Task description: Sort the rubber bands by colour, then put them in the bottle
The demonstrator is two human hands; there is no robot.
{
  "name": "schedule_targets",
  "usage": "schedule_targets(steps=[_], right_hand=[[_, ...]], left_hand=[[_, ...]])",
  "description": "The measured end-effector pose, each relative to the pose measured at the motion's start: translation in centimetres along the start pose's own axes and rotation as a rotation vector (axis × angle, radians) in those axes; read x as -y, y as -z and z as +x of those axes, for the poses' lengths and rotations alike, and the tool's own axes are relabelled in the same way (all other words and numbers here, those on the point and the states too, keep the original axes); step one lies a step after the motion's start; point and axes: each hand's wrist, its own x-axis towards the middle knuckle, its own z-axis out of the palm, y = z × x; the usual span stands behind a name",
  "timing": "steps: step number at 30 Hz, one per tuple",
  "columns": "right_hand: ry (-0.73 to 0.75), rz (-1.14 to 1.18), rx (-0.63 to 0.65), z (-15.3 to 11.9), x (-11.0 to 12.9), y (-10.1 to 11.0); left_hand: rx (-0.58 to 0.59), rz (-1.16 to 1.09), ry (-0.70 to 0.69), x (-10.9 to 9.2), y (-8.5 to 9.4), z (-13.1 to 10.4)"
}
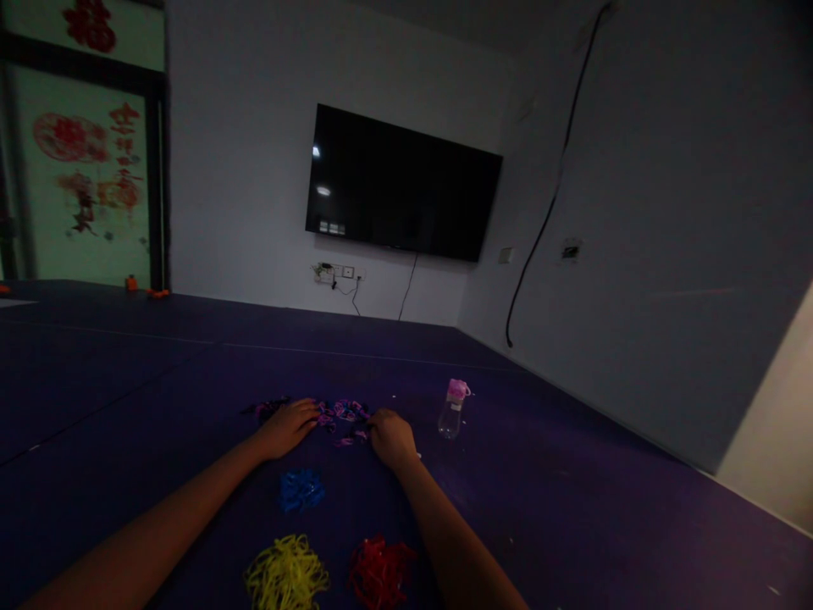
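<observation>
On the purple surface [539,491], left hand [289,426] and right hand [390,436] at purple bits [343,411], fingers' [307,408] grip unclear, red 福 [90,25] behind

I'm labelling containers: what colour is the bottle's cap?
Pink cap, seen best in the head view.

In front of me lies a loose, shallow heap of small purple, pink and dark pieces [346,411], spread sideways in an uneven band flat on the purple surface [521,491]. It shows on both sides of my left grip [290,428] and reaches my right grip [390,436]. The pieces look curled and jumbled, too dim to tell singly.
</observation>
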Motion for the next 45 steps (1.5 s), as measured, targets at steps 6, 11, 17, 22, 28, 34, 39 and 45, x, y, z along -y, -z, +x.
schedule_targets(steps=[6, 11, 17, 22, 28, 34, 39, 45], right_hand=[[0.009, 0.001, 0.011, 0.0, 0.0, 0.1], [0.022, 0.001, 0.008, 0.1, -0.1, -0.1], [0.018, 0.016, -0.004, 0.2, -0.2, -0.2], [0.019, 0.007, 0.002, 0.2, -0.2, -0.2], [0.011, 0.021, 0.001, 0.2, -0.2, -0.2], [0.005, -0.007, 0.008, 0.2, -0.1, -0.1], [-0.009, 0.01, 0.006, 0.1, 0.0, -0.1], [0.0, 0.003, 0.015, 0.1, 0.0, 0.1]], left_hand=[[-0.039, -0.012, -0.049, -0.2, 0.2, 0.0], [-0.036, -0.039, -0.081, -0.5, 0.7, -0.1], [-0.063, -0.023, -0.054, -0.9, 1.2, -0.1], [-0.074, -0.032, -0.042, -1.1, 1.2, -0.1], [-0.084, -0.019, -0.071, -0.9, 1.1, -0.2], [-0.086, -0.017, -0.055, -0.5, 0.9, -0.1], [-0.074, -0.004, -0.042, -0.5, 0.9, -0.1], [-0.128, -0.045, 0.024, -0.5, 0.7, 0.0]])
